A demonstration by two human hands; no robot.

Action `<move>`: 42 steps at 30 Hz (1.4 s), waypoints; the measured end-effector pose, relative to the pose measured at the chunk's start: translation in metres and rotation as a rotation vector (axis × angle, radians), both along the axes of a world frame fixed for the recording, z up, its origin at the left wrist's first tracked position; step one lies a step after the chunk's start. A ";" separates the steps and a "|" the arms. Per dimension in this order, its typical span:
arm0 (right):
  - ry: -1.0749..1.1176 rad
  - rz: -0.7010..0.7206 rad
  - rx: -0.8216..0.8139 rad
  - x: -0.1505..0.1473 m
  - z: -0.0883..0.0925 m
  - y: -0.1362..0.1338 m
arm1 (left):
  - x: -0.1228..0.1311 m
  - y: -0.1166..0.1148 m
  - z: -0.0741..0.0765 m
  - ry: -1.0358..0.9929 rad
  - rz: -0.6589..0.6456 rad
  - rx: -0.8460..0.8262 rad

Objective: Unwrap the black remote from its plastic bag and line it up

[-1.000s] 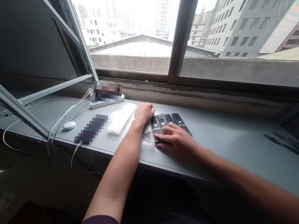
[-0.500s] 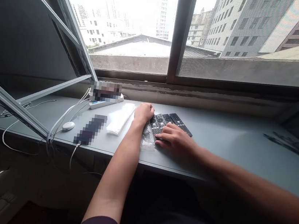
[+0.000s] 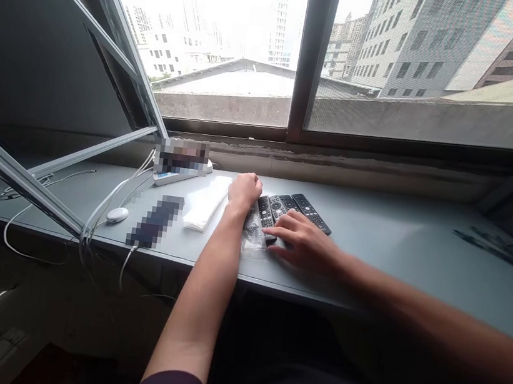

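Several black remote controls [image 3: 311, 212] lie side by side on the grey table, slanting away from me. My left hand [image 3: 245, 190] rests at their upper left with its fingers curled; what it grips, if anything, is hidden. Beneath and beside that wrist is a crinkled clear plastic bag [image 3: 253, 232], next to the leftmost remote. My right hand [image 3: 297, 238] lies over the lower part of the remotes, fingers apart, with the index finger stretched toward the bag's edge.
A stack of white sheets or bags [image 3: 206, 204] lies left of my left arm. Farther left are a blurred dark phone-like object [image 3: 155, 221], a white round device [image 3: 117, 216], a power strip [image 3: 183, 173], cables and a metal frame [image 3: 118, 54]. A window stands behind.
My left hand has shifted slightly up and left. The index finger of my right hand has stretched out farther left over the leftmost remote's lower end.
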State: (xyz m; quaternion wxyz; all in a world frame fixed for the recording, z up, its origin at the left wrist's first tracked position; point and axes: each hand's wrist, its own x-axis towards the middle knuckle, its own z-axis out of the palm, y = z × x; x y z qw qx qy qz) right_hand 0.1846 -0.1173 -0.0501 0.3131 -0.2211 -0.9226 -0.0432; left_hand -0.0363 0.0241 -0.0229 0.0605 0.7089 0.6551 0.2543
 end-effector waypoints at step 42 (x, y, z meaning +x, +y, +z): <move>0.075 0.131 -0.006 -0.010 0.000 -0.007 | -0.066 0.027 0.044 0.236 0.229 0.089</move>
